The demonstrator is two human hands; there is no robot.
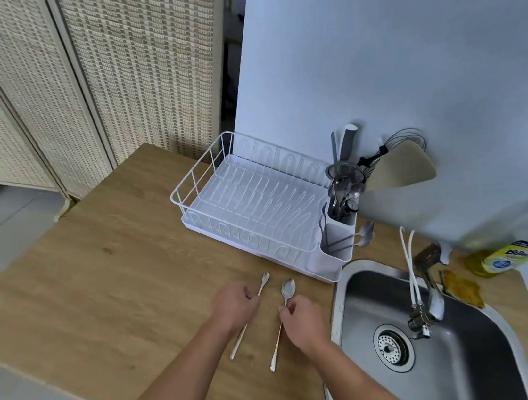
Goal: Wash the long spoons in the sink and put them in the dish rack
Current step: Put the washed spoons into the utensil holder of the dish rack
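Your right hand (300, 319): it is curling over the shaft of one long spoon (282, 323), fingertips pinching it just below the bowl, at 6 o'clock in the view.
Right-hand spoon: its bowl is pointing toward 12 o'clock, its handle end is lying on the wooden counter (99, 288).
Your left hand (234, 304): you are closing its fingers round a second long spoon (248, 319), just at 9 o'clock of the first; one end is sticking out beyond your knuckles, the other is trailing back toward you.
Both spoons: they are lying nearly parallel, close together but apart, on the counter.
Sink (473, 370): it is sitting at 3 o'clock of your right hand, steel, with its drain strainer (390, 348) showing and a faucet (430, 285) leaning over it.
Dish rack (256, 201): white wire, standing at 12 o'clock of your hands; its cutlery caddy (341, 240) is holding utensils.
Soap bottle (524, 246): it is lying at 2 o'clock beyond the sink, beside a yellow sponge (463, 286).
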